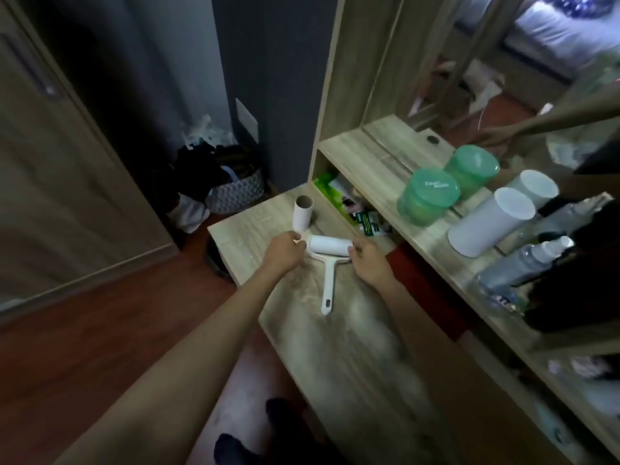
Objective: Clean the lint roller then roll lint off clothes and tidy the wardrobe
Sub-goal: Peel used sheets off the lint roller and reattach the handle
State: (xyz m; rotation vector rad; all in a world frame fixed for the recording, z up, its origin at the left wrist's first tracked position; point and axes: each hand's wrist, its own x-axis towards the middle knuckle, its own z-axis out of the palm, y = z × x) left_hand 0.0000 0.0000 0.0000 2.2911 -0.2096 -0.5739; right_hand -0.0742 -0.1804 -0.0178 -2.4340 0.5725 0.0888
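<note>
Left hand (285, 248) pinches one end of the lint roller (330, 247), right hand (367, 260) grips the other, probably steadying it on the desk (335, 350) for peeling.

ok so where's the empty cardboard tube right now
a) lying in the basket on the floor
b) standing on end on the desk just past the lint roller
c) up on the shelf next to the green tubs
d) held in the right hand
b: the cardboard tube stands on end on the desk, open end up, just beyond the lint roller, whose ends the left hand and right hand grip.
</note>
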